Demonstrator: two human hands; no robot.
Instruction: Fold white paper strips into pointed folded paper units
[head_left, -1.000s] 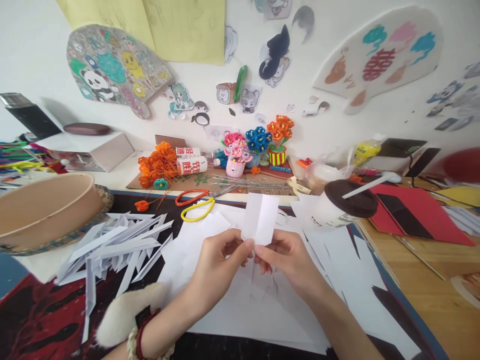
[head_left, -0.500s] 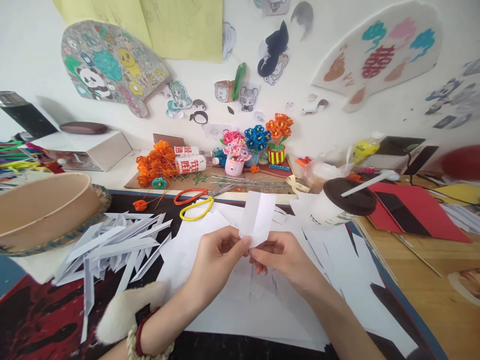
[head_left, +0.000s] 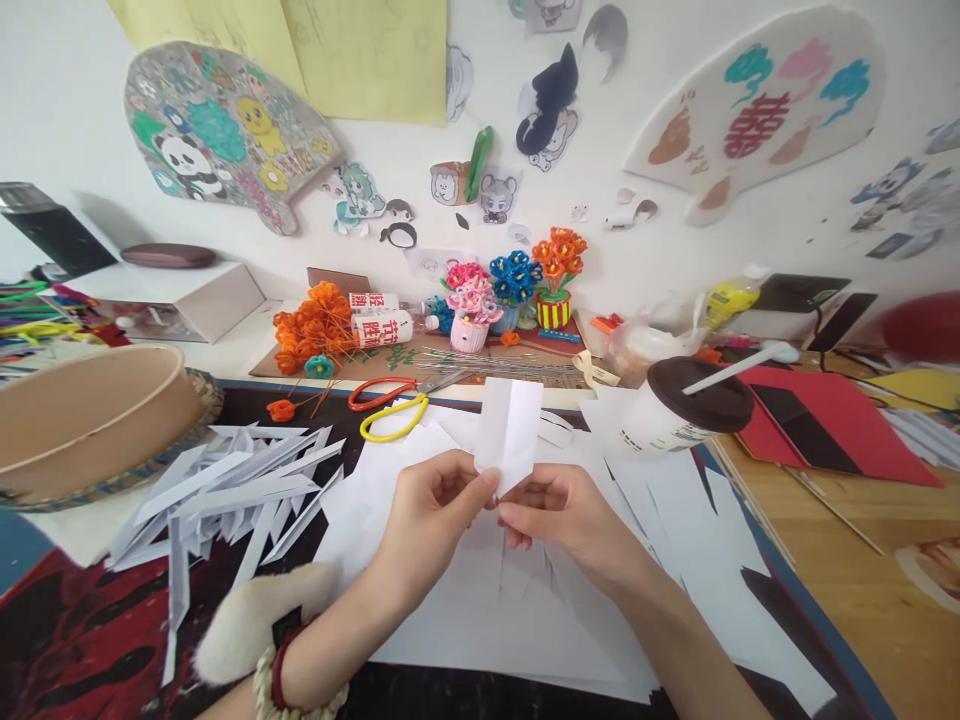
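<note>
A small creased piece of white paper (head_left: 510, 425) stands upright between both hands, its lower end coming to a folded point. My left hand (head_left: 446, 505) pinches its lower left edge between thumb and fingers. On the other side, my right hand (head_left: 551, 510) grips the lower right edge, its fingers curled behind the paper and partly hidden. Under the hands lie large white sheets (head_left: 480, 620). Many folded white paper strips (head_left: 217, 490) are heaped to the left. Scissors (head_left: 397, 405) with red and yellow handles rest just behind the sheets.
A round basket (head_left: 90, 430) is at the left, near a white fuzzy object (head_left: 259, 620). To the right stands a lidded cup (head_left: 694, 400) with a straw, beside a red folder (head_left: 847, 425). Orange flowers (head_left: 319, 325) and small flower pots (head_left: 555, 310) line the back.
The paper has shifted slightly left and stands a little straighter. Both hands keep their hold on it with almost no movement.
</note>
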